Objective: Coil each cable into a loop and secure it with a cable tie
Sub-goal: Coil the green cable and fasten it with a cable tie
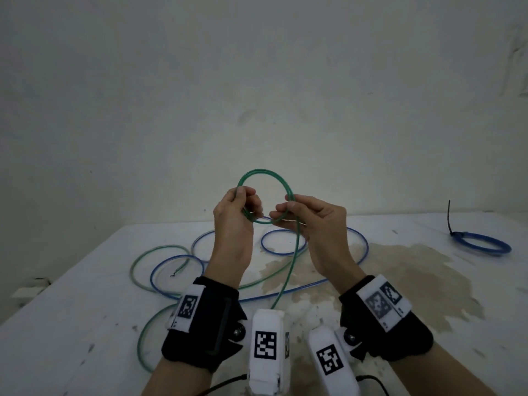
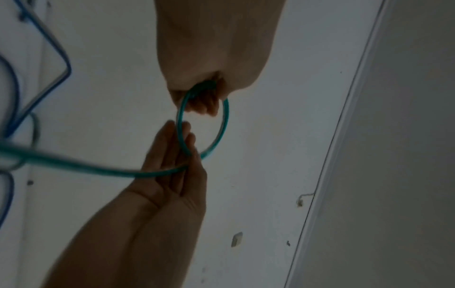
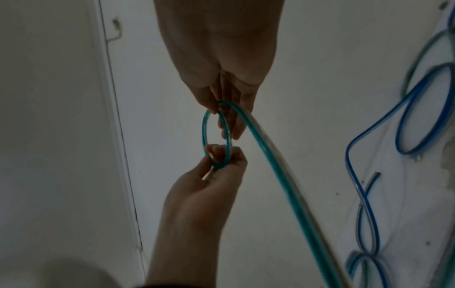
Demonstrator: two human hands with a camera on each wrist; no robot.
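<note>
I hold a small loop of green cable (image 1: 263,170) up in the air above the white table (image 1: 85,310). My left hand (image 1: 246,205) grips the loop's left side, fingers curled round the strands. My right hand (image 1: 285,208) pinches the right side, where the cable's free length drops to the table and runs off left. In the left wrist view the left hand (image 2: 197,93) closes on the green loop (image 2: 225,120), with the right hand (image 2: 179,152) opposite. The right wrist view shows the right hand (image 3: 226,117) on the same loop (image 3: 204,126) and the left hand (image 3: 219,163) below.
A loose blue cable (image 1: 281,230) sprawls in loops on the table under my hands, tangled with the green slack. A coiled blue cable (image 1: 491,250) bound by a black cable tie (image 1: 449,215) lies at the far right. A brown stain (image 1: 400,267) marks the tabletop.
</note>
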